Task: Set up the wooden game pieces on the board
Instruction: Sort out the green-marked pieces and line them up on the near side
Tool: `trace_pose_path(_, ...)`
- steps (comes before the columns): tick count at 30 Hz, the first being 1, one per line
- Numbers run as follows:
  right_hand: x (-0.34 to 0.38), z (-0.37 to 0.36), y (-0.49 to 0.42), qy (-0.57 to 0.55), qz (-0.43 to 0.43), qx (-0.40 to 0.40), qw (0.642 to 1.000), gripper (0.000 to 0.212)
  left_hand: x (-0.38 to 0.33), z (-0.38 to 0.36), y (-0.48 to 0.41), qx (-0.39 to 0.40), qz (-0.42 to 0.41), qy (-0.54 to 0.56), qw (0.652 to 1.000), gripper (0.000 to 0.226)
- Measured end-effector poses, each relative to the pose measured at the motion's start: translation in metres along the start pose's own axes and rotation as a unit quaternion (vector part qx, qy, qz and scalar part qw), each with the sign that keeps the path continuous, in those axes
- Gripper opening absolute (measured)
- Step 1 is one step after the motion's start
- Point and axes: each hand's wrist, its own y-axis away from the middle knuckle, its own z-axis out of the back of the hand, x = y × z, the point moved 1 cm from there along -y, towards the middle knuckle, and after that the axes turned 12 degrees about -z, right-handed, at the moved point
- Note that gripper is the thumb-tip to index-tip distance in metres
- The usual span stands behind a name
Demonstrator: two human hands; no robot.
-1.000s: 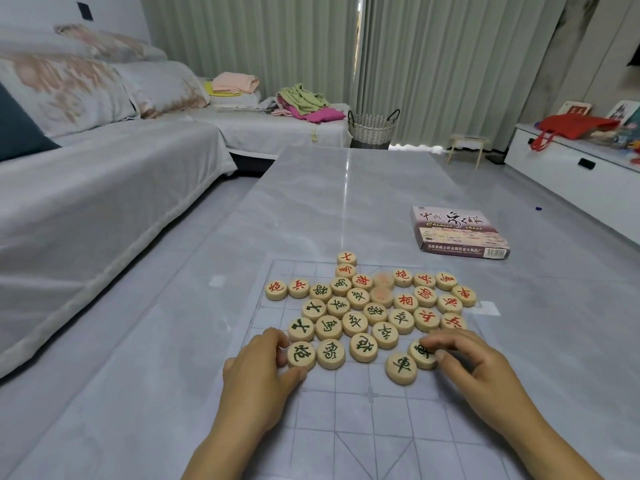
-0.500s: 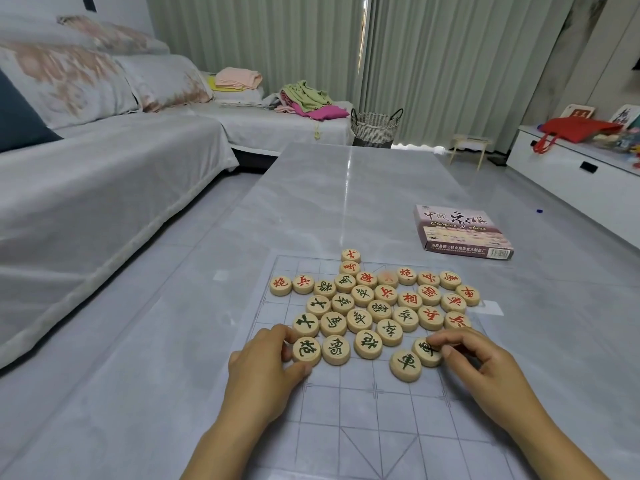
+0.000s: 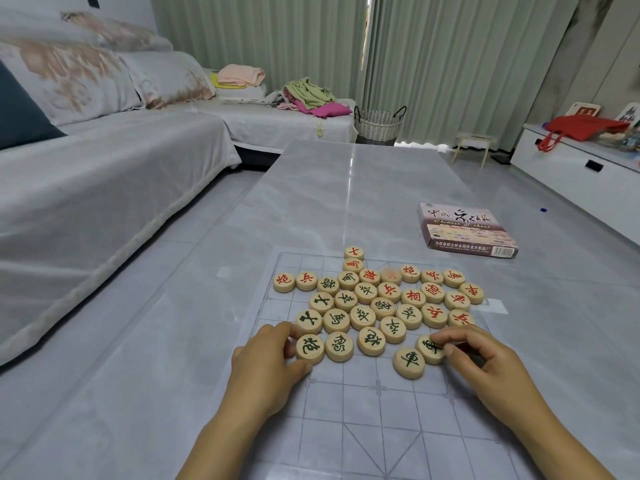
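A cluster of round wooden game pieces point(image 3: 375, 299) with red or dark green characters lies on the far half of a clear gridded board sheet point(image 3: 374, 410) on the grey table. My left hand point(image 3: 268, 368) pinches a green-marked piece point(image 3: 310, 348) at the cluster's near left corner between thumb and fingers. My right hand point(image 3: 485, 362) grips another green-marked piece point(image 3: 429, 348) at the near right with its fingertips. A third green piece point(image 3: 409, 362) lies loose just left of it.
The game's box point(image 3: 464, 230) lies on the table to the far right. A grey sofa point(image 3: 86, 174) runs along the left. A woven basket point(image 3: 379, 126) and a small stool point(image 3: 472, 148) stand beyond the table. A white cabinet point(image 3: 581, 171) is at right.
Both hands stay on the same two pieces. The piece under my right hand has shifted slightly. The camera has tilted a little, so the whole scene sits lower in view.
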Motion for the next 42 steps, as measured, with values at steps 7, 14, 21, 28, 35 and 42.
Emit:
trace_pose_path(7,0.001,0.0,0.0,0.0,0.002,-0.001,1.0,0.038,0.001,0.0,0.0,0.012,-0.008,-0.006,1.0,0.025)
trace_pose_path(14,0.001,0.0,0.0,0.026,0.012,-0.012,1.0,0.038,-0.003,-0.001,-0.001,0.018,0.003,-0.03,0.999,0.038)
trace_pose_path(21,0.011,-0.003,0.003,0.149,0.07,-0.005,0.986,0.035,-0.003,-0.003,-0.001,0.011,-0.017,-0.062,0.998,0.034)
trace_pose_path(28,0.027,-0.015,-0.008,0.226,0.081,0.015,0.971,0.021,-0.001,0.005,-0.001,0.043,-0.045,-0.082,0.995,0.04)
trace_pose_path(35,0.079,-0.071,-0.071,0.301,0.117,0.036,0.946,0.037,-0.002,0.002,-0.003,0.06,-0.043,-0.095,0.993,0.051)
trace_pose_path(42,0.108,-0.114,-0.126,0.414,0.039,0.168,0.894,0.047,0.0,0.004,-0.004,0.062,-0.045,-0.08,0.994,0.05)
